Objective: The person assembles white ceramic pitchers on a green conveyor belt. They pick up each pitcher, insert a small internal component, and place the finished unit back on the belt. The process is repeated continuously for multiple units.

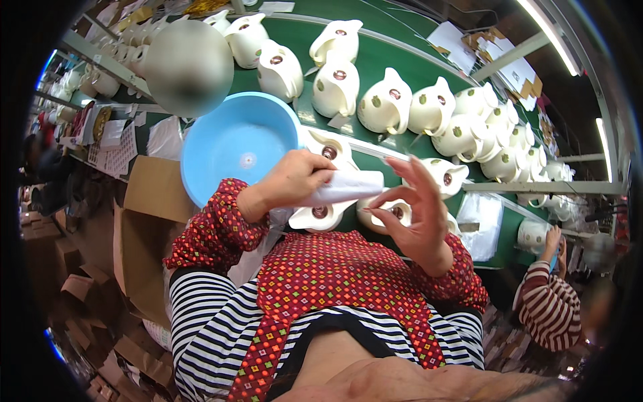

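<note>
My left hand (295, 175) is closed around a white folded or rolled sheet (358, 186), which sticks out to the right between thumb and fingers. Just beyond its free end is my right hand (418, 214). There the thumb and forefinger come together in a pinch while the other fingers are raised; anything between the tips is too small to make out. Below and behind both hands lie several cream pitcher-shaped shells with round brown discs, among them one shell (319, 217) under the left hand and another (447, 178) beside the right.
A light blue basin (231, 144) stands left of my hands. More cream shells (385, 104) line the green bench (418, 151). An open cardboard box (144, 241) is at my left. White plastic bags (481, 224) lie at the right, near a co-worker's striped sleeve (549, 305).
</note>
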Demonstrator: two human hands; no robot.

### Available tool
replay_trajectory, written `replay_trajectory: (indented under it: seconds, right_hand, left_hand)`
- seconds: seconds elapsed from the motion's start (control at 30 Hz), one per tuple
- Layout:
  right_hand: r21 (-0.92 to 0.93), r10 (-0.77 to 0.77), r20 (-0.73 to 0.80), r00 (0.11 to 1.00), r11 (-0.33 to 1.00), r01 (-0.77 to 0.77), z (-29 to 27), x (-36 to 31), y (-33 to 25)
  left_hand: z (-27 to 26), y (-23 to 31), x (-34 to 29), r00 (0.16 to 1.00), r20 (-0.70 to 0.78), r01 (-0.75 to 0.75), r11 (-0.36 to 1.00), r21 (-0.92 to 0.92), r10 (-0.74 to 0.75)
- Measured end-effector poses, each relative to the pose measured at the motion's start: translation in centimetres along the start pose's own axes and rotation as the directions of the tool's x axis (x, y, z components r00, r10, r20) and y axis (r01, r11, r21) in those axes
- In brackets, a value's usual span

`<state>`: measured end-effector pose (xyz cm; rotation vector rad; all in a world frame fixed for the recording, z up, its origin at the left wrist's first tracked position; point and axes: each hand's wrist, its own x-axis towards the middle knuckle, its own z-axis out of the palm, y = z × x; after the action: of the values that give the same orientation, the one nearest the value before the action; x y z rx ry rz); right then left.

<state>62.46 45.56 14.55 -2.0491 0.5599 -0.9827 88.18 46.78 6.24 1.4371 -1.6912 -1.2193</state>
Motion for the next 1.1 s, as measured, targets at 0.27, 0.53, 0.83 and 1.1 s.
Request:
replay_trajectory:
  seconds: [0.27,0.53,0.83,1.1]
  right_hand:
    - [-0.137,0.183,-0.077,0.980,0.972,-0.192,-1.5,-1.3,1.2]
    - [-0.138,0.306,-0.183,0.934,0.933,-0.332,-1.4,-2.5,1.6]
    - [-0.197,0.312,-0.276,0.909,0.907,-0.371,-2.1,-3.9,0.5]
    - [-0.087,0.231,-0.269,0.935,0.961,-0.263,-2.1,-0.8,-2.0]
  left_hand:
    - [-12.0,-12.0,0.8,0.904,-0.072,0.361,0.664,0.655,-0.421]
    - [-13.7,-17.1,16.4,0.884,-0.423,0.287,0.483,0.827,0.199]
    - [-16.6,-24.9,22.2,0.709,-0.640,0.049,0.885,0.463,0.296]
    - [-21.9,-10.2,11.2,0.856,-0.506,-0.285,0.910,-0.299,0.102]
